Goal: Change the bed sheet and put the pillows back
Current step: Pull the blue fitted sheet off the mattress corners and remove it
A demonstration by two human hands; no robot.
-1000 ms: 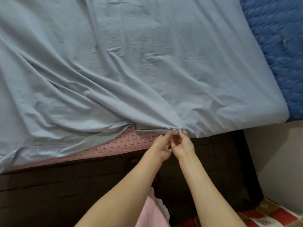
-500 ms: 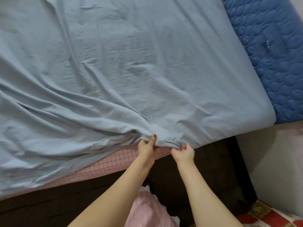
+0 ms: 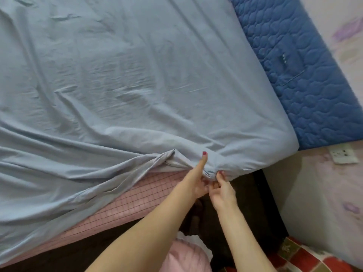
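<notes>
A light blue bed sheet (image 3: 137, 79) covers most of the mattress, wrinkled and bunched along the near edge. A pink checked mattress side (image 3: 125, 205) shows below it at the near left. My left hand (image 3: 198, 177) grips the sheet's hem at the near edge, thumb laid up on top of the fabric. My right hand (image 3: 222, 189) pinches the same hem just to the right, close to the bed's near right corner. The two hands touch. No pillows are in view.
A dark blue quilted headboard pad (image 3: 306, 79) stands along the right end of the bed. A dark bed frame (image 3: 255, 209) runs below the mattress. A pale wall with a socket (image 3: 343, 154) is at the right, red-patterned floor (image 3: 306, 256) at the bottom right.
Both hands have shifted right along the near edge toward the corner and come together. The sheet has been drawn further over the corner, and the view has swung toward the headboard.
</notes>
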